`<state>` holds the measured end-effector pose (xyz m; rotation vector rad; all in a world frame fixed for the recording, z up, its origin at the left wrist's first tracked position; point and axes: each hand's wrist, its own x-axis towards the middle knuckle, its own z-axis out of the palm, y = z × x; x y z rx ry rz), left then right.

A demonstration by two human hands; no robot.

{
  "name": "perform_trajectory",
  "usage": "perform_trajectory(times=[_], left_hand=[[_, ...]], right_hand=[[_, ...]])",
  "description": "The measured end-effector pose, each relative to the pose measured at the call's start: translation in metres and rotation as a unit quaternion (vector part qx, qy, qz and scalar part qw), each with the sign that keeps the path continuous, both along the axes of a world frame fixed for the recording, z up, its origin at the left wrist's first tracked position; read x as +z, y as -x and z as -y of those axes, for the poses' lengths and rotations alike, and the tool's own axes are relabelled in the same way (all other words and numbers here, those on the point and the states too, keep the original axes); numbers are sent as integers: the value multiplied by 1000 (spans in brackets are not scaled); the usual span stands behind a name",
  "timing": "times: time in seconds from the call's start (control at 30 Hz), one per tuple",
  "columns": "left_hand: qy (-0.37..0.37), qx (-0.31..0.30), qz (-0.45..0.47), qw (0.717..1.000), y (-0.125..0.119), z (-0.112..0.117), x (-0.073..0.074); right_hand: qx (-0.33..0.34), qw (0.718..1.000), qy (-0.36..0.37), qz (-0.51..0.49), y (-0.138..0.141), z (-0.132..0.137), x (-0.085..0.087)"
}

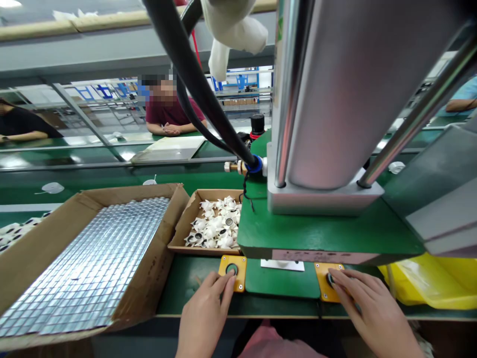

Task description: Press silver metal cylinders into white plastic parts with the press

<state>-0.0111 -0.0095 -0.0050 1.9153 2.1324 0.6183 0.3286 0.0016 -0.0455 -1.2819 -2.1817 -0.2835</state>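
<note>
My left hand [204, 313] lies flat with its fingers stretched out, the fingertips on the left yellow button box [232, 272] with a green round button. My right hand [368, 308] also lies flat, fingers spread, fingertips on the button of the right yellow button box [326, 281]. Both boxes sit at the front of a green press machine [328, 233] with a large metal cylinder [357, 89]. Neither hand holds anything. A white plate [282, 265] shows under the press deck between the boxes.
A big cardboard box [44, 238] of shiny metal pieces stands at the left. A small cardboard tray [186, 223] holds several white plastic parts. A yellow bin [439, 283] sits at the right. Black hoses [194, 89] hang overhead. Other people sit beyond the conveyor [112, 171].
</note>
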Motion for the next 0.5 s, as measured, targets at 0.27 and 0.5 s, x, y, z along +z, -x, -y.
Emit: perform_trajectory(times=[0.27,0.5], left_hand=[[56,68,645,759,-4,-12,25],[215,-11,863,457,-41,-24,33]], right_hand=[[-32,989,76,-121,23,-3,23],[56,978,102,-172,87,-39,79]])
